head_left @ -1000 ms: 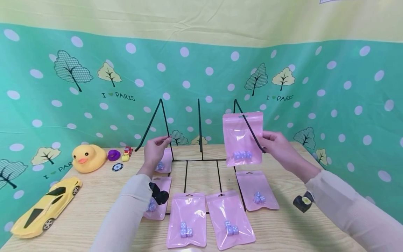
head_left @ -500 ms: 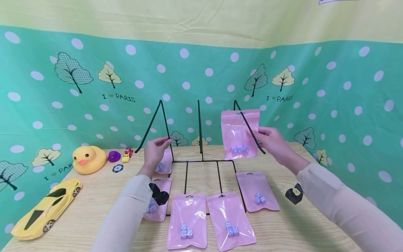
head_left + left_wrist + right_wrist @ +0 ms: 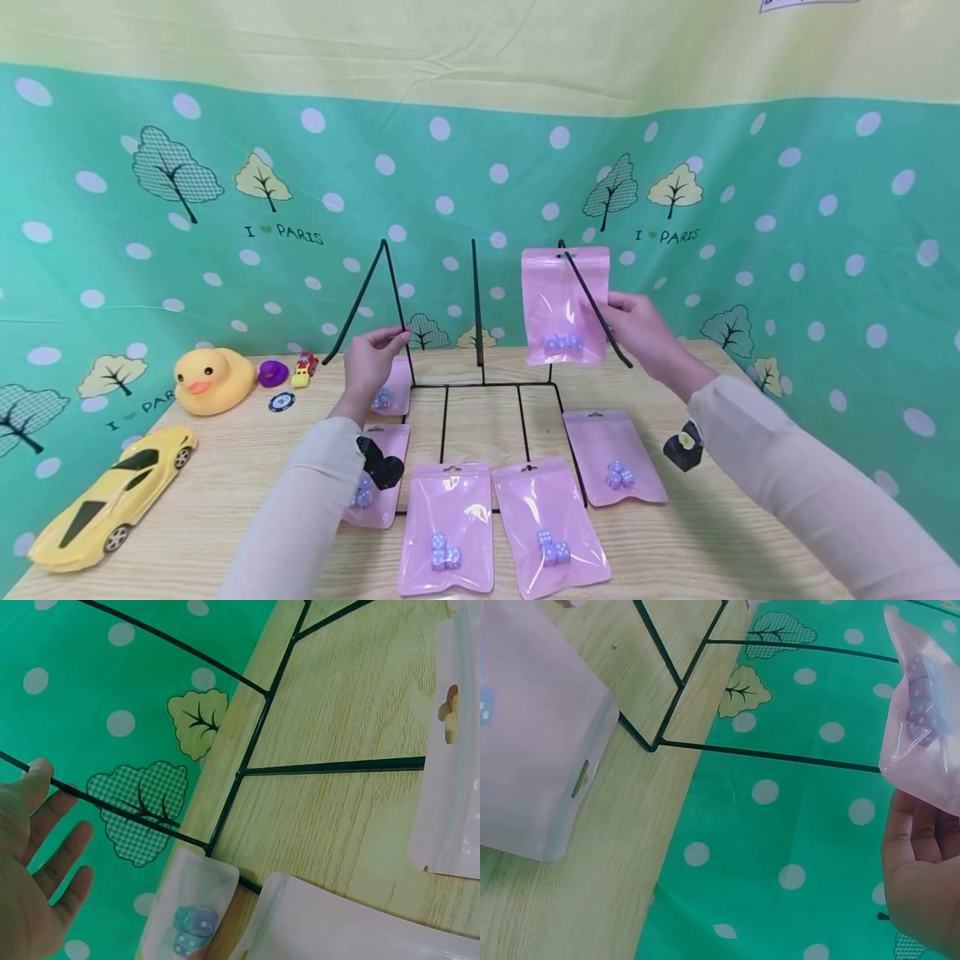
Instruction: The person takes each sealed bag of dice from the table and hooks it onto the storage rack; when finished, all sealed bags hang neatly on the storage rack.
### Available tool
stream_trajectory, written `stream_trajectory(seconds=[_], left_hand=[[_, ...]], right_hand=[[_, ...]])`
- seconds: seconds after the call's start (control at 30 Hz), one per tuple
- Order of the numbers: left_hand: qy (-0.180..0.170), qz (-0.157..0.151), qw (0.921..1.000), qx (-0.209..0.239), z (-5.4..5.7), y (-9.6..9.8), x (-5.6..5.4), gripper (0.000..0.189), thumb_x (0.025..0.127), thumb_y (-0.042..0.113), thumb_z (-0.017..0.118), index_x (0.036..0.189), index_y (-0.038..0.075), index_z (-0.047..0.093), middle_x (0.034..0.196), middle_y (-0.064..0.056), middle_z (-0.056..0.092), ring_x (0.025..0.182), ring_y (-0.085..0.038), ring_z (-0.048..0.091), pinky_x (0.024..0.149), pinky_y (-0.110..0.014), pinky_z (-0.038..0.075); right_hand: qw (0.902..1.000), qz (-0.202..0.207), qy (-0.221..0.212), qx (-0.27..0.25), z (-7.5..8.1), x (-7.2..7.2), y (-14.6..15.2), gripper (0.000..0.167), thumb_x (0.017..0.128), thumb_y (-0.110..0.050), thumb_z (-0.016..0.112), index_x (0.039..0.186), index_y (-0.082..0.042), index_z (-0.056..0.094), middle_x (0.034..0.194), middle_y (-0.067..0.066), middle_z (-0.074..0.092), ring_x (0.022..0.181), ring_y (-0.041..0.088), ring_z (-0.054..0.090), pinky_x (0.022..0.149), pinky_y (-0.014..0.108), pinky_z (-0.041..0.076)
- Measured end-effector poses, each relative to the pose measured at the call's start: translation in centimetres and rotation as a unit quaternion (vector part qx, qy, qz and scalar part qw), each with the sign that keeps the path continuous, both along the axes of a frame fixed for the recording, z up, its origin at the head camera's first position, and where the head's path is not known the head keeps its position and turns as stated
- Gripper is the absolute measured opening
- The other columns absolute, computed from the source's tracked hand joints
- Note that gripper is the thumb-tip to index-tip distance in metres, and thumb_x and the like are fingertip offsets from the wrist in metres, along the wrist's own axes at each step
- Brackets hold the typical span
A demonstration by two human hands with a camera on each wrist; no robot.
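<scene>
A black wire rack [image 3: 465, 385] with three sloping arms stands on the wooden table. My left hand [image 3: 369, 362] pinches the rack's left upright between thumb and finger; in the left wrist view the other fingers of that hand [image 3: 37, 855] spread away from the wire. A pink zip bag [image 3: 551, 292] holding several purple dice [image 3: 562, 342] hangs high on the rack's right arm [image 3: 600, 313], which runs through its hang hole. My right hand [image 3: 645, 333] grips this bag's right edge. In the right wrist view the hand [image 3: 922, 862] is under the bag's lower part.
Several pink dice bags lie around the rack's base: two in front [image 3: 450, 521], one on the right [image 3: 611, 454], two on the left, partly behind my left arm. A yellow toy car [image 3: 112, 500], rubber duck [image 3: 213, 382], purple duck [image 3: 273, 373] and poker chip [image 3: 282, 402] sit at left.
My right hand has moved up and left, sliding the bag along the right arm from midway toward the upright's top. My left hand has kept its place.
</scene>
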State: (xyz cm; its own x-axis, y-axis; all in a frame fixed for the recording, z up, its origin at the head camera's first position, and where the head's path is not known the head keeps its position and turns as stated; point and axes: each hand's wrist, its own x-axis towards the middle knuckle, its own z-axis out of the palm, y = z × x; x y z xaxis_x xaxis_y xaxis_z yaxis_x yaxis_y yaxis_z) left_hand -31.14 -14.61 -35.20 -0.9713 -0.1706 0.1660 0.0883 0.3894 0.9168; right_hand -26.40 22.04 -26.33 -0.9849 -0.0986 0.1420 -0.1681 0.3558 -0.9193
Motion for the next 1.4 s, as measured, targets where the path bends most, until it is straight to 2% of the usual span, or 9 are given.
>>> stream_trajectory(seconds=[0.13,0.33,0.53,0.63,0.9,1.03,1.2,1.3,1.4], left_hand=[[-0.001,0.001,1.0000,0.001,-0.1,0.0,0.0,0.032,0.101,0.025,0.067,0.127,0.007,0.071,0.129,-0.015,0.068,0.127,-0.031,0.059,0.109,-0.046,0.045],[0.000,0.001,1.0000,0.003,-0.1,0.1,0.1,0.032,0.101,0.024,0.066,0.127,0.006,0.070,0.130,-0.016,0.067,0.127,-0.032,0.058,0.109,-0.046,0.045],[-0.003,0.000,1.0000,0.002,0.0,0.1,0.1,0.032,0.102,0.025,0.066,0.128,0.006,0.069,0.131,-0.015,0.067,0.127,-0.031,0.058,0.109,-0.046,0.045],[-0.003,0.001,1.0000,0.004,0.0,0.1,0.1,0.032,0.102,0.025,0.066,0.128,0.007,0.070,0.131,-0.015,0.067,0.127,-0.031,0.058,0.109,-0.046,0.045],[-0.005,0.001,1.0000,0.005,-0.1,0.1,0.1,0.033,0.102,0.025,0.065,0.129,0.006,0.070,0.132,-0.015,0.067,0.128,-0.031,0.058,0.109,-0.045,0.045],[-0.008,0.001,0.9999,0.008,-0.2,0.1,0.0,0.033,0.102,0.026,0.066,0.129,0.007,0.069,0.132,-0.015,0.067,0.128,-0.030,0.058,0.109,-0.045,0.045],[-0.007,-0.001,1.0000,0.007,0.0,0.1,0.2,0.033,0.102,0.026,0.065,0.130,0.007,0.069,0.133,-0.015,0.066,0.128,-0.031,0.057,0.109,-0.046,0.044],[-0.009,0.000,0.9999,0.006,0.1,0.1,0.2,0.034,0.103,0.027,0.065,0.130,0.007,0.069,0.133,-0.015,0.066,0.129,-0.031,0.057,0.109,-0.046,0.044],[-0.013,0.000,0.9999,0.007,0.2,0.1,0.2,0.034,0.103,0.027,0.064,0.130,0.008,0.069,0.133,-0.015,0.066,0.128,-0.031,0.057,0.109,-0.045,0.045]], right_hand=[[0.9999,-0.010,0.001,0.004,0.1,-0.3,-0.2,0.045,0.107,-0.033,0.055,0.125,0.008,0.060,0.094,0.001,0.063,0.086,0.015,0.051,0.089,0.034,0.042],[0.9998,-0.019,0.003,0.004,0.0,-0.8,-0.4,0.045,0.106,-0.036,0.056,0.120,0.007,0.062,0.095,0.002,0.064,0.093,0.020,0.050,0.100,0.044,0.038],[0.9996,-0.027,-0.005,-0.001,-0.1,-1.5,-0.3,0.047,0.106,-0.036,0.056,0.127,0.006,0.060,0.111,0.012,0.066,0.108,0.024,0.054,0.113,0.055,0.031],[0.9996,-0.028,-0.009,-0.005,-0.1,-1.7,-0.2,0.047,0.107,-0.035,0.055,0.130,0.005,0.059,0.117,0.015,0.066,0.111,0.026,0.055,0.113,0.054,0.032],[0.9997,-0.021,-0.012,-0.001,-0.3,-2.1,0.0,0.051,0.106,-0.040,0.056,0.129,0.005,0.059,0.113,0.012,0.069,0.107,0.023,0.059,0.109,0.050,0.038],[0.9998,-0.008,-0.016,0.012,-0.5,-2.1,0.1,0.054,0.105,-0.043,0.055,0.132,0.004,0.059,0.120,0.017,0.067,0.109,0.027,0.060,0.107,0.051,0.039],[0.9985,0.005,0.002,0.055,-0.9,-2.0,0.7,0.051,0.106,-0.041,0.055,0.125,0.006,0.058,0.114,0.018,0.062,0.105,0.027,0.055,0.097,0.044,0.045],[0.9961,0.008,0.012,0.087,-1.3,-1.9,1.2,0.048,0.105,-0.039,0.057,0.122,0.006,0.058,0.111,0.018,0.060,0.105,0.031,0.053,0.091,0.040,0.044],[0.9947,0.015,0.012,0.101,-1.6,-1.8,1.9,0.048,0.104,-0.035,0.060,0.129,0.006,0.057,0.120,0.021,0.061,0.113,0.038,0.054,0.095,0.042,0.043]])
